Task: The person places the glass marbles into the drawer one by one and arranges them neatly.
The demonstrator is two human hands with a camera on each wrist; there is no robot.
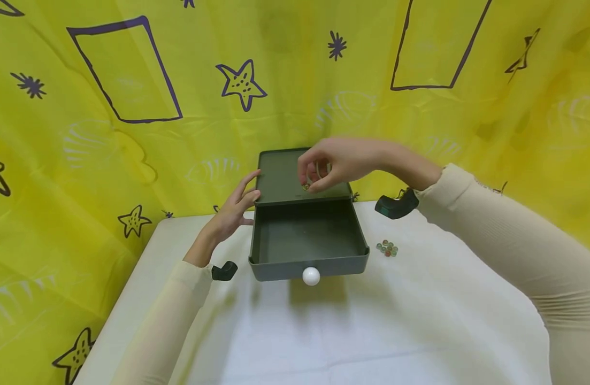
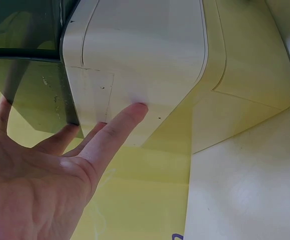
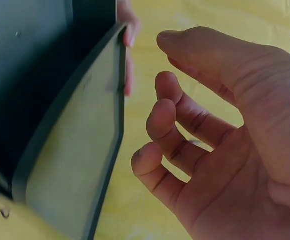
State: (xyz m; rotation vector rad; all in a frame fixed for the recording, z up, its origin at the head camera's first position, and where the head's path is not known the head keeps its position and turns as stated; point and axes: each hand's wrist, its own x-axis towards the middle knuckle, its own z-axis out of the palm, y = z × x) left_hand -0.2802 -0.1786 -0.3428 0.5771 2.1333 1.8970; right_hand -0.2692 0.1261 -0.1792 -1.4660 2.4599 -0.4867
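Observation:
A small drawer box with a dark green top (image 1: 280, 174) stands on the table, its drawer (image 1: 280, 271) pulled out with a bare floor and a white round knob (image 1: 311, 276) in front. In the head view, my right hand (image 1: 345, 158) pinches a small glass marble (image 1: 306, 186) between thumb and fingers, over the box top. From the right wrist, the curled fingers of my right hand (image 3: 210, 135) show, but the marble is hidden. With spread, fairly straight fingers, my left hand (image 2: 49, 160) touches the box's pale side (image 2: 145, 50).
Several coloured marbles (image 1: 387, 248) lie grouped on the white tabletop (image 1: 420, 321), right of the drawer. Behind the table hangs a yellow curtain (image 1: 295, 69) with drawn stars and fish. Each wrist carries a black camera mount (image 1: 396, 205).

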